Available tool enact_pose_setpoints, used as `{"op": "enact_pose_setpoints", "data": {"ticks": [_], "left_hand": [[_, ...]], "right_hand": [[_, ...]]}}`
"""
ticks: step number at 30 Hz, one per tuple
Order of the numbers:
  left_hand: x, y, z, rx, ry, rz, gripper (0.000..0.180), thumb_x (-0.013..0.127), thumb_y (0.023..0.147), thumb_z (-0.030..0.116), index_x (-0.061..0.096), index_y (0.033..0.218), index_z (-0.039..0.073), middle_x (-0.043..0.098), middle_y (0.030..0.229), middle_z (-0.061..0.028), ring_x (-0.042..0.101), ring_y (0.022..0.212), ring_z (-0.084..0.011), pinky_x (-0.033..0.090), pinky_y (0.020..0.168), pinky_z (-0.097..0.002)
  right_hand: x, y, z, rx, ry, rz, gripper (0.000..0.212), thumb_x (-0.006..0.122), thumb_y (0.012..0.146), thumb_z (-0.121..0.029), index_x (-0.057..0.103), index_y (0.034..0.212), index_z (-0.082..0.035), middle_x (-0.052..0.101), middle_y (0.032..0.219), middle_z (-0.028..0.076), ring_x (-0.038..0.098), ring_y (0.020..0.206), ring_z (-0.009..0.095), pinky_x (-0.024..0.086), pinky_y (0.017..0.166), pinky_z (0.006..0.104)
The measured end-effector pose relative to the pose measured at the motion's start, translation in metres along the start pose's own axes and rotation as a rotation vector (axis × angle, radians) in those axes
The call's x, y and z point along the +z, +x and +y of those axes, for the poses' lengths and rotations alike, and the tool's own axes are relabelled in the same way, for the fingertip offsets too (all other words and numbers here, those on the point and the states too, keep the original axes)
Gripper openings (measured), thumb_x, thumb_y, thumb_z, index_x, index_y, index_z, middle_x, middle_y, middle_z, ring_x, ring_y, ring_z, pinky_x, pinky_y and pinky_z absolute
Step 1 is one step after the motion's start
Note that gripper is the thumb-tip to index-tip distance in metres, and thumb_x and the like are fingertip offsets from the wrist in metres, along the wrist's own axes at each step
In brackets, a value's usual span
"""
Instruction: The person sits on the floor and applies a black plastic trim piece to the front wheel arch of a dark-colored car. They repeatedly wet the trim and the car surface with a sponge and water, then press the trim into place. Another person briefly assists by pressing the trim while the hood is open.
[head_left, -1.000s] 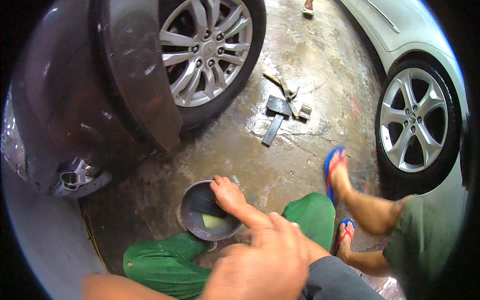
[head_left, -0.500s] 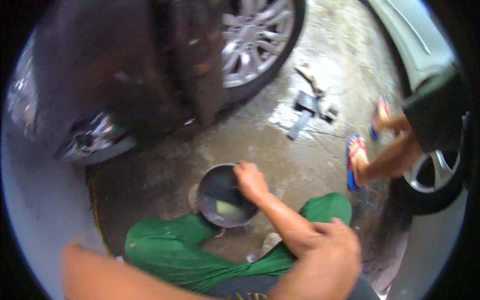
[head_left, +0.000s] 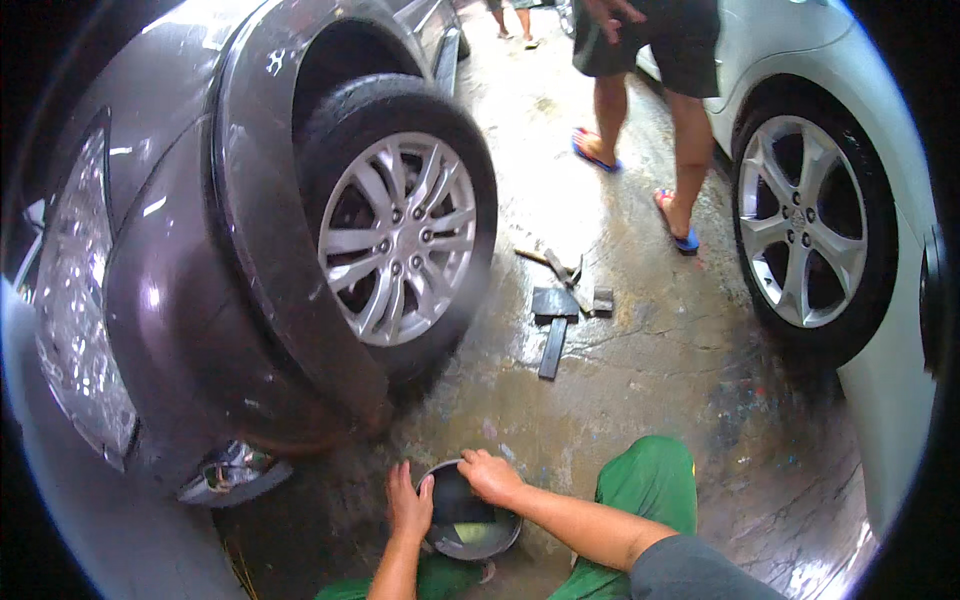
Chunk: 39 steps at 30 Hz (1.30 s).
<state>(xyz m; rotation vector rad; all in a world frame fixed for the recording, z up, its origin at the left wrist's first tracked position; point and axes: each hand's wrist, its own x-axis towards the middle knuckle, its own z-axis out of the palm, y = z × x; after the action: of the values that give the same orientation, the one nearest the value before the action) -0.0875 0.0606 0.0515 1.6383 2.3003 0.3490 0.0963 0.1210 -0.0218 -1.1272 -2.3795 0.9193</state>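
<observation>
A round dark bowl [head_left: 492,548] with a pale grey rim stands low between my knees. Inside it lie something dark and flat, whose kind I cannot make out, and a pale yellow-green piece [head_left: 474,533]. My right hand [head_left: 490,477] is closed over the bowl's far rim, fingers curled. Against the left rim rests my left hand [head_left: 409,508], its fingers stretched forward and its thumb apart.
A dark car's front fender [head_left: 262,200] and wheel [head_left: 405,240] rise at left. Tools, including a black block [head_left: 553,303], lie on the wet floor ahead. A person in shorts and flip-flops [head_left: 685,222] stands beyond, near a pale car's wheel [head_left: 803,222].
My left hand has come to the bowl's left side. My right hand stays at the rim. The view has tilted up, and the other person is now farther off, at the back.
</observation>
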Motion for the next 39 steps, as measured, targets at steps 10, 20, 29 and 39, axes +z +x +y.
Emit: {"op": "enact_pose_setpoints", "data": {"ticks": [10,20,29,39], "left_hand": [[0.055,0.014,-0.023,-0.025,-0.037,-0.113,0.032,0.057,0.101,0.034,0.063,0.12,0.009,0.068,0.115,-0.0212,0.064,0.106,-0.0437,0.05,0.089,-0.0524],[0.076,0.03,-0.068,0.107,-0.062,-0.07,0.024,0.067,0.095,0.028,0.064,0.099,0.005,0.067,0.104,-0.0212,0.061,0.108,-0.0428,0.049,0.09,-0.0521],[0.079,0.032,-0.068,0.042,-0.04,-0.118,0.024,0.066,0.095,0.031,0.064,0.102,0.008,0.068,0.102,-0.0188,0.063,0.102,-0.0421,0.05,0.086,-0.053],[0.072,0.033,-0.065,0.08,-0.05,-0.11,0.023,0.065,0.095,0.032,0.064,0.101,0.01,0.069,0.102,-0.0185,0.063,0.1,-0.0422,0.051,0.084,-0.0539]], "right_hand": [[0.007,-0.002,0.011,0.04,0.084,0.047,0.022,0.063,0.086,-0.01,0.069,0.106,-0.002,0.059,0.137,0.021,0.06,0.118,0.04,0.054,0.095,0.0493],[-0.006,-0.002,-0.014,-0.163,0.218,0.207,0.016,0.062,0.093,-0.014,0.067,0.098,0.001,0.055,0.141,0.024,0.05,0.132,0.043,0.044,0.108,0.0487],[0.029,0.001,-0.019,0.256,0.229,-0.323,0.03,0.051,0.094,-0.012,0.056,0.12,0.001,0.072,0.1,0.027,0.07,0.092,0.047,0.055,0.08,0.0558],[0.067,-0.006,-0.003,0.316,0.164,-0.524,0.03,0.049,0.094,-0.009,0.06,0.119,0.005,0.068,0.113,0.032,0.069,0.106,0.044,0.055,0.088,0.0537]]}}
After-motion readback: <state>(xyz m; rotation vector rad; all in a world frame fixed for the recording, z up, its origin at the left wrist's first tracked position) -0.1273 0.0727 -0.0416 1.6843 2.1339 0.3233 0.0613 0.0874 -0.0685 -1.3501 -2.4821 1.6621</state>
